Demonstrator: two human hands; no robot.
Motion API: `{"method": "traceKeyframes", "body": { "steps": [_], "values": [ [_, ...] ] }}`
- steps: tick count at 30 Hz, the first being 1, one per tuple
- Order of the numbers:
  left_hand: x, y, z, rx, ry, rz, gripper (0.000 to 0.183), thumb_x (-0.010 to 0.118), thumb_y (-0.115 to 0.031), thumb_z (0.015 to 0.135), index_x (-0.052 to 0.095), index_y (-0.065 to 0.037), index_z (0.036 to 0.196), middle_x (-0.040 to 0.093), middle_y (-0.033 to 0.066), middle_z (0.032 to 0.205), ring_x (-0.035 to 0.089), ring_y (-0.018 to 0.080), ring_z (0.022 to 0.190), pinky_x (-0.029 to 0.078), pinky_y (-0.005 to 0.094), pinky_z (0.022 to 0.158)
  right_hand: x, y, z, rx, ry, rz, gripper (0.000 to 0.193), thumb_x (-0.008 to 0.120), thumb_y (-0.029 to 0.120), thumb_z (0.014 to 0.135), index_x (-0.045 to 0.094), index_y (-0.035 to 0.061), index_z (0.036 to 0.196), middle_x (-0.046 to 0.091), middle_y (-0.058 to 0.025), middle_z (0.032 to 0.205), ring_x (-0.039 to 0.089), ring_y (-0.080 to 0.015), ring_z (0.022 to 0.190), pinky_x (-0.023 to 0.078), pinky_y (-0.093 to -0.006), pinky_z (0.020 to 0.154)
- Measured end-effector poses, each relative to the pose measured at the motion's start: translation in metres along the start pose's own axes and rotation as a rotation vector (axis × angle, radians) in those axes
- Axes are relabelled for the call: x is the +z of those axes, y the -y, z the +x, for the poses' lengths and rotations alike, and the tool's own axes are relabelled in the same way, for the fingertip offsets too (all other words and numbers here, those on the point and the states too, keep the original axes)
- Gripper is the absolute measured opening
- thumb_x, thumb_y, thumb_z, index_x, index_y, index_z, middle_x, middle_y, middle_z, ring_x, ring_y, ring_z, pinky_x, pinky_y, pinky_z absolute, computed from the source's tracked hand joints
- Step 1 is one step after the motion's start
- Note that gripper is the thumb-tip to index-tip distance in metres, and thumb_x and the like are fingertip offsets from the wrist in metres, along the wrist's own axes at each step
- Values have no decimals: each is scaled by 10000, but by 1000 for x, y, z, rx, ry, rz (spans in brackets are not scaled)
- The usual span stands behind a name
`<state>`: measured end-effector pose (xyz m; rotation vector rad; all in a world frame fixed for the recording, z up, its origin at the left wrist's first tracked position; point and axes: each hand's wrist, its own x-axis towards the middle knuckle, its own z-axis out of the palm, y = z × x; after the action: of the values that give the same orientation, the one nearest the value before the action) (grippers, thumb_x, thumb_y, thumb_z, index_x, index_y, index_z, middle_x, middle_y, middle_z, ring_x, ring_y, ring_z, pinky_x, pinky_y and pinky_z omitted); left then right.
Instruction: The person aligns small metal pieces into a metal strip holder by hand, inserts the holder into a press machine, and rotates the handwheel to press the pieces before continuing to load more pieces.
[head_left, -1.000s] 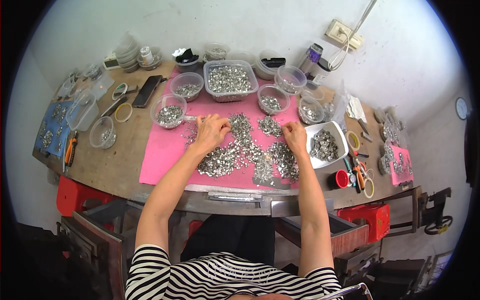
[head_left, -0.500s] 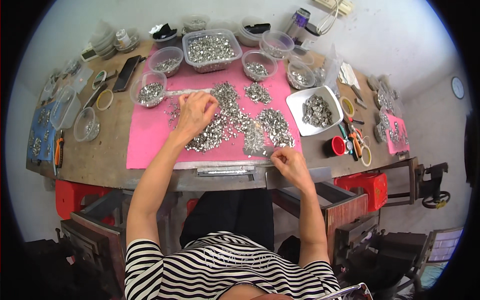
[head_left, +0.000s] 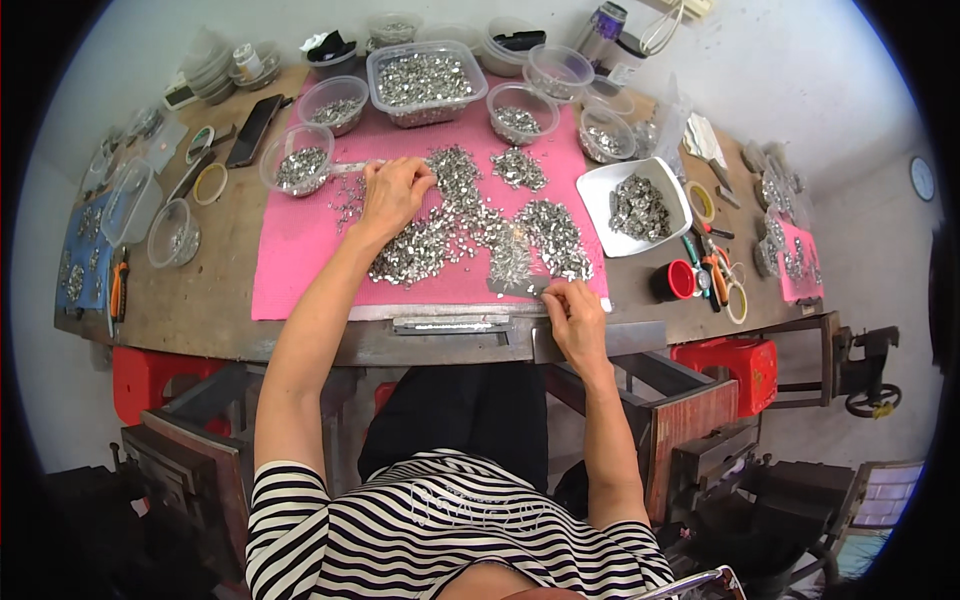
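Note:
Silvery metal pieces (head_left: 412, 250) lie in loose heaps across a pink ribbed mat (head_left: 330, 285). My left hand (head_left: 393, 198) rests among them, left of the tall heap (head_left: 455, 180), its fingers drawn together over the mat; what they may hold is hidden. At the mat's front right edge, my right hand (head_left: 580, 320) pinches with thumb and forefinger beside a flat grey sheet (head_left: 512, 288); anything between the fingertips is too small to name. Finer, thinner bits (head_left: 510, 258) sit on that sheet. Just beyond the right hand spreads another heap (head_left: 556, 240).
A large clear tub (head_left: 425, 95) and several round bowls (head_left: 297, 165) of metal pieces stand along the back. On the right are a white dish (head_left: 620, 235), a red cup (head_left: 673, 281) and pliers (head_left: 715, 275). A phone (head_left: 255, 130) lies on the left.
The whole view has tilted slightly, so the table sits higher in the picture. Both hands remain close to their earlier places, with small shifts of the fingers.

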<state>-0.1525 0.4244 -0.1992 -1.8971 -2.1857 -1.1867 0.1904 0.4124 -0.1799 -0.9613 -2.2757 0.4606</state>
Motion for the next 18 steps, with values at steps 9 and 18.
{"method": "traceKeyframes", "body": {
  "steps": [9,18],
  "values": [
    [-23,-31,-11,-188,-32,-405,64,666,-53,884,649,0,916,696,145,767,687,264,678,515,374,595,23,46,-11,-79,-1,359,76,720,-21,866,701,1,936,678,-105,934,621,-251,848,487,-345,742],
    [-19,-81,-93,189,176,-335,72,683,-40,876,664,-20,942,677,105,841,655,271,811,480,388,792,32,52,-9,-190,-90,199,147,759,-31,807,709,32,930,646,-96,908,596,-275,833,481,-376,729]
  ]
}}
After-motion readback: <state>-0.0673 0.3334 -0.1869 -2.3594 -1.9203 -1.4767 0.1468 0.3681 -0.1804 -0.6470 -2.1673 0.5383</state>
